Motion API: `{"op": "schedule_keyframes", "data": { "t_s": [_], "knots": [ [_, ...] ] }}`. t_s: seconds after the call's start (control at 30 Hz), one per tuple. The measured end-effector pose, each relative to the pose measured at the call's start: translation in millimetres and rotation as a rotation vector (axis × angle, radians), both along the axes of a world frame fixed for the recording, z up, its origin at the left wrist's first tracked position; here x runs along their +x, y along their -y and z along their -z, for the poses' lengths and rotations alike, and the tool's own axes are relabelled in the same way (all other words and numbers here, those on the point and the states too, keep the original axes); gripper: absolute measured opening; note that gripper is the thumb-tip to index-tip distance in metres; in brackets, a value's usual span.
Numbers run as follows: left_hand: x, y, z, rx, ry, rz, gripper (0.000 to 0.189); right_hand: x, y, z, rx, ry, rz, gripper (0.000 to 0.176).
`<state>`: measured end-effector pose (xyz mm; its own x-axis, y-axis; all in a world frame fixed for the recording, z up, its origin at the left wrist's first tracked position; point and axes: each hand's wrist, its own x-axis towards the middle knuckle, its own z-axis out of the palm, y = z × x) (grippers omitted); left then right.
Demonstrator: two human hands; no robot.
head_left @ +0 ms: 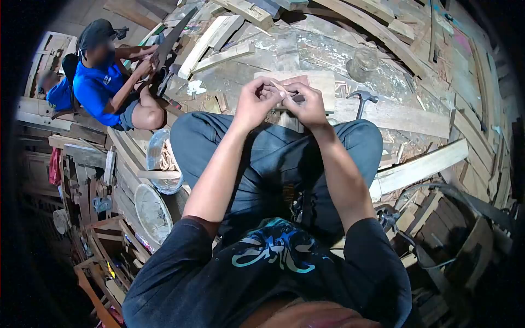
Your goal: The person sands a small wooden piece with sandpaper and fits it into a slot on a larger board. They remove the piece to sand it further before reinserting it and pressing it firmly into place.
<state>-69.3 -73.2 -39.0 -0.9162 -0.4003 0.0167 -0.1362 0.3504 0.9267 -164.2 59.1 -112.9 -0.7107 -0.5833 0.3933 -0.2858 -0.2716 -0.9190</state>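
Both of my hands meet in front of my crossed legs, over a pale wooden board (326, 82). Fingers of my left hand (257, 104) are bent and pinched around one end of a thin wooden piece (278, 87). The fingertips of my right hand (309, 105) press together at the same piece, close to the left thumb. A reddish flat piece (297, 80) lies on the board just beyond the fingers. To the right of my right hand rests a hammer (362, 100), its handle toward my knee. Small wooden sticks (342, 87) lie between board and hammer.
At the left, a person in blue (98, 82) sits holding a saw (176, 38), with another person (59, 95) behind. Beside my left knee stand a bucket of wood pieces (156, 150) and a pale basin (150, 210). A jar (362, 64) and long planks (421, 167) lie around.
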Motion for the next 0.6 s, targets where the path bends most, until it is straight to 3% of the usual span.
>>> {"op": "schedule_keyframes", "data": {
  "t_s": [0.27, 0.4, 0.6],
  "knots": [
    [-2.7, 19.5, 10.0, 0.586, -0.175, -0.268, 0.009, -0.3, -4.1, 2.9, 0.058, -0.081, 0.024, 0.021],
    [1.7, 11.3, 6.1, 0.121, -0.028, -0.196, 0.014, -0.2, -0.8, 5.1, 0.026, -0.114, 0.051, 0.022],
    [2.4, -5.8, 21.9, 0.239, -0.042, -0.204, 0.011, -6.0, -0.1, 3.9, 0.044, -0.503, 0.206, 0.021]
  ]
}}
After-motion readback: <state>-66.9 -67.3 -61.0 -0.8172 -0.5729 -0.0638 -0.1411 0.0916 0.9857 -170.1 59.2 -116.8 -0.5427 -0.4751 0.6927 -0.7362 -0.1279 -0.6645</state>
